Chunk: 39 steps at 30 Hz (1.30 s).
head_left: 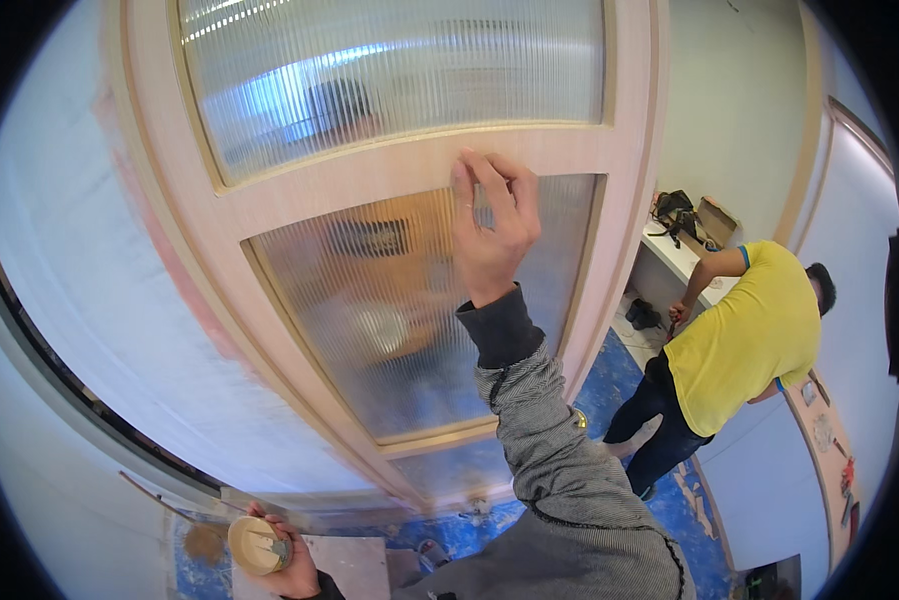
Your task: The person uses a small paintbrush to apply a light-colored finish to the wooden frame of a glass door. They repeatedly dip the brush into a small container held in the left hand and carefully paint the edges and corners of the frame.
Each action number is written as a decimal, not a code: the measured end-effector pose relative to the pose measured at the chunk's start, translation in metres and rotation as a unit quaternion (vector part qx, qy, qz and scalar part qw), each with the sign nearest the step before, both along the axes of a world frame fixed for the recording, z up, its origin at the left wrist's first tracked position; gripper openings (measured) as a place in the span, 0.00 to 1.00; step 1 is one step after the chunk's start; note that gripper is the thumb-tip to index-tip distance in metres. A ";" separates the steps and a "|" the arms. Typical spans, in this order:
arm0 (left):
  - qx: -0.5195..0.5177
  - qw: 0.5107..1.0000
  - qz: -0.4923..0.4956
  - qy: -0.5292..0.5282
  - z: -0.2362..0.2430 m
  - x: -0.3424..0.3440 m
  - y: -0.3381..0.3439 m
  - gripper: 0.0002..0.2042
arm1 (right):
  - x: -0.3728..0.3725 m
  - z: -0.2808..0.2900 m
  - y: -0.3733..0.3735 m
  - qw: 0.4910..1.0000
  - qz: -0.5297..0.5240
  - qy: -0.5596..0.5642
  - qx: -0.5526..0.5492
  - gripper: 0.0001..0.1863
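Note:
My right hand is raised against the pale wooden rail between two ribbed glass panes of a door, its fingertips bunched at the rail's surface. Whether a small thing sits between them, I cannot make out. The lower pane shows behind my wrist, with blurred shapes through it. Low at the left, my left hand holds a round, shallow cup with beige paste in it.
A co-worker in a yellow shirt bends at the right, beside a white counter holding dark gear. A cabinet with tools stands below. Blue sheeting covers the floor. A pink-streaked wall panel is at left.

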<state>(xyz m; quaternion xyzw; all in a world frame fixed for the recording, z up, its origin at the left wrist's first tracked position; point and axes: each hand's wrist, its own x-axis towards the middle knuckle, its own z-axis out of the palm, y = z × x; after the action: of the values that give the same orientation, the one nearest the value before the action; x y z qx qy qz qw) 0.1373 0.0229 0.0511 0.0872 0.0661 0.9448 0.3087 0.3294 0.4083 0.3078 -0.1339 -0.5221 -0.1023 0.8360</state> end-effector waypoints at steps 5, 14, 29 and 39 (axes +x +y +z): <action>-0.009 1.000 0.016 -0.009 0.000 0.000 -0.003 0.33 | -0.012 0.004 0.003 0.998 -0.053 0.020 -0.012 0.12; 0.021 0.999 0.008 0.028 -0.007 -0.007 -0.006 0.30 | -0.007 0.006 0.008 0.989 -0.144 -0.017 0.012 0.15; -0.042 0.999 0.013 -0.001 -0.001 -0.008 0.014 0.31 | -0.006 0.009 0.002 0.995 -0.091 -0.029 0.006 0.11; -0.039 0.999 0.018 -0.022 0.001 -0.004 0.017 0.31 | -0.010 0.013 -0.002 0.996 0.039 0.072 -0.026 0.05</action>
<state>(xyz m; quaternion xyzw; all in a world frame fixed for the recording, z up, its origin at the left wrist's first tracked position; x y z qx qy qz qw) 0.1331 0.0396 0.0517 0.0526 0.0979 0.9485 0.2966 0.3190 0.4064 0.3211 -0.1425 -0.4681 -0.0464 0.8709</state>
